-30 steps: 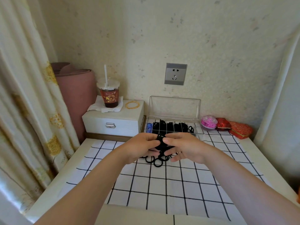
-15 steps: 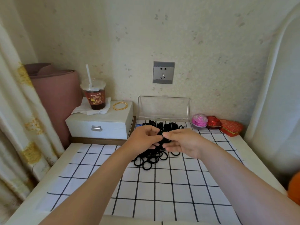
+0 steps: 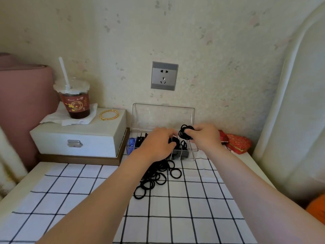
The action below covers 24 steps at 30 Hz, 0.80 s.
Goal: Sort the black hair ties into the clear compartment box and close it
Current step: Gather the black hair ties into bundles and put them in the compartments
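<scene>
1. The right hand [image 3: 206, 136] pinches a bundle of black hair ties [image 3: 186, 132] between thumb and curled fingers and holds it just above the right end of the clear compartment box [image 3: 192, 155].
2. The left hand [image 3: 158, 143] hangs palm down over the middle compartments, its fingers curled towards the ties packed there [image 3: 174, 140]. Whether it grips any of them cannot be told.
3. The two hands are close together, with the held bundle between their fingertips.
4. Directly behind the hands, the box's lid [image 3: 163, 117] stands upright against the wall, so the box is open. A blue item [image 3: 130, 143] sits in the end compartment left of the left hand.
5. Below the left wrist, nearer the person, a loose pile of black hair ties [image 3: 159, 178] lies on the checked cloth [image 3: 193, 208], just in front of the box.
6. Left of the left hand stands a white drawer box [image 3: 79, 138], carrying a gold bangle [image 3: 109, 114] and a drink cup [image 3: 75, 103] with a straw on a napkin.
7. Right of the right hand lies a red embroidered pouch [image 3: 239, 143].
8. Above the hands, a grey socket [image 3: 164, 75] is set in the wall.
</scene>
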Available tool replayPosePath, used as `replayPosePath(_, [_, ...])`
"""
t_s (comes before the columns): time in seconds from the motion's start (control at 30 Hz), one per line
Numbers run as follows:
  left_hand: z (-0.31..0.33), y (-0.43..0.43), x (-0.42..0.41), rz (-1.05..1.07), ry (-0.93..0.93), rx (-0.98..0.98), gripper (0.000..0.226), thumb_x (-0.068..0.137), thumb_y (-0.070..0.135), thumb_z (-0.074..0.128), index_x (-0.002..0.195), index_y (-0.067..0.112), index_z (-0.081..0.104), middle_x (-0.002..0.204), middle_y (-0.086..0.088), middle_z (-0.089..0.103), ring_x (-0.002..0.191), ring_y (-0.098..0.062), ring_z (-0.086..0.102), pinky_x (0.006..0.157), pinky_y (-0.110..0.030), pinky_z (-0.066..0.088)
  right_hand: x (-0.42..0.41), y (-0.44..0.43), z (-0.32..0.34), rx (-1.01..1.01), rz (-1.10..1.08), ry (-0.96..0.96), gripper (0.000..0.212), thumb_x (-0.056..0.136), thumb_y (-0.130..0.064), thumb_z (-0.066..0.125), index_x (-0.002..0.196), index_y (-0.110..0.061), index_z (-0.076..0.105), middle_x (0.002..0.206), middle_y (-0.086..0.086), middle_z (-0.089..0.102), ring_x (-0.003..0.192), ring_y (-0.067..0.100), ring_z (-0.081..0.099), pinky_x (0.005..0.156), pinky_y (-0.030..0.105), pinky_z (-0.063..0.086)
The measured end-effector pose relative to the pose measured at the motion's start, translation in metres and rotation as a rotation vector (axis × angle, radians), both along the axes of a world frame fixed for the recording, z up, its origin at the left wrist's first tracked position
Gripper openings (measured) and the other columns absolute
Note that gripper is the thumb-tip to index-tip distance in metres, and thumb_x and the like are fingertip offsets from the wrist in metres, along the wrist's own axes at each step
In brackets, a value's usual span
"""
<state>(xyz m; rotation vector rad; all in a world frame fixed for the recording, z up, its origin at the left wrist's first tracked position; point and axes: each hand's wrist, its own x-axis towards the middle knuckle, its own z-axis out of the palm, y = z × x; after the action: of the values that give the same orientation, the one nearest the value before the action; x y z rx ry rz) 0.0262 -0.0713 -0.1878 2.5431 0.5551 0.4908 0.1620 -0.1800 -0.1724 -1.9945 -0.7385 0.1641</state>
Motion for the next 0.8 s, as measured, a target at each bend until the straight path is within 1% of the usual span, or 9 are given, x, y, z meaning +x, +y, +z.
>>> replayPosePath(0.07, [-0.003,0.006,0.007,0.001,-0.004,0.05,0.041,0.094,0.027,0.057,0.135,0.027,0.053,0.124,-0.001,0.06,0.12,-0.02,0.045,0.104,-0.037,0.041,0.003,0.007,-0.003,-0.065,-0.014,-0.094,0.022,0.083,-0.03,0.074,0.082,-0.008,0.079,0.081,0.011,0.076,0.079,0.026,0.072,0.074,0.042,0.057])
replayPosePath(0.17, [-0.01,0.011,0.014,0.002,-0.008,0.098,0.048,0.094,0.029,0.056,0.141,0.026,0.047,0.13,-0.002,0.057,0.125,-0.021,0.042,0.107,-0.036,0.037,0.005,0.017,-0.011,-0.146,-0.016,-0.167,0.026,0.082,-0.03,0.074,0.075,-0.005,0.077,0.071,0.014,0.073,0.067,0.029,0.068,0.055,0.032,0.048])
replayPosePath(0.3, [-0.02,0.011,0.021,-0.008,0.024,0.113,0.052,0.094,0.034,0.054,0.145,0.027,0.042,0.136,-0.002,0.05,0.128,-0.023,0.037,0.108,-0.037,0.033,0.007,0.025,-0.015,-0.342,-0.031,-0.316,0.024,0.084,-0.025,0.07,0.064,-0.013,0.068,0.053,-0.001,0.057,0.046,0.012,0.048,0.041,0.025,0.027])
replayPosePath(0.4, [-0.024,0.011,0.025,-0.007,0.026,0.173,0.056,0.094,0.037,0.052,0.147,0.028,0.035,0.139,-0.002,0.045,0.129,-0.023,0.035,0.11,-0.038,0.031,0.01,0.031,-0.016,-0.521,-0.039,-0.438,0.021,0.088,-0.025,0.066,0.07,-0.015,0.065,0.055,-0.003,0.049,0.047,0.007,0.041,0.04,0.024,0.021])
replayPosePath(0.5, [-0.026,0.011,0.024,-0.009,0.024,0.167,0.055,0.093,0.041,0.052,0.145,0.029,0.037,0.139,0.0,0.043,0.13,-0.021,0.031,0.111,-0.038,0.029,0.012,0.034,-0.02,-0.7,0.021,-0.559,0.017,0.091,-0.025,0.062,0.085,-0.012,0.071,0.078,0.004,0.064,0.062,0.016,0.052,0.043,0.023,0.023])
replayPosePath(0.57, [-0.028,0.011,0.024,-0.007,0.046,0.182,0.05,0.094,0.045,0.05,0.142,0.031,0.042,0.139,0.001,0.041,0.13,-0.02,0.029,0.112,-0.039,0.027,0.015,0.033,-0.022,-0.773,0.098,-0.599,0.02,0.092,-0.026,0.059,0.092,-0.012,0.072,0.092,0.01,0.068,0.077,0.023,0.06,0.048,0.025,0.033])
replayPosePath(0.63, [-0.028,0.011,0.024,-0.01,0.073,0.193,0.049,0.095,0.048,0.046,0.142,0.035,0.043,0.141,0.001,0.038,0.132,-0.019,0.027,0.113,-0.039,0.026,0.021,0.029,-0.019,-0.79,0.204,-0.547,0.023,0.095,-0.026,0.054,0.097,-0.013,0.073,0.095,0.011,0.068,0.085,0.026,0.063,0.06,0.031,0.047])
replayPosePath(0.7, [-0.027,0.01,0.024,-0.013,0.103,0.188,0.051,0.096,0.051,0.044,0.144,0.037,0.041,0.143,0.001,0.035,0.134,-0.019,0.024,0.114,-0.039,0.023,0.027,0.023,-0.015,-0.737,0.306,-0.426,0.025,0.097,-0.022,0.05,0.101,-0.014,0.073,0.093,0.009,0.069,0.084,0.024,0.065,0.07,0.035,0.054])
replayPosePath(0.8, [-0.025,0.007,0.024,-0.01,0.149,0.2,0.053,0.096,0.055,0.04,0.146,0.038,0.038,0.147,0.001,0.032,0.137,-0.019,0.021,0.115,-0.04,0.021,0.029,0.016,-0.01,-0.627,0.329,-0.344,0.028,0.094,-0.013,0.048,0.109,-0.016,0.072,0.09,-0.002,0.067,0.079,0.015,0.061,0.061,0.023,0.048])
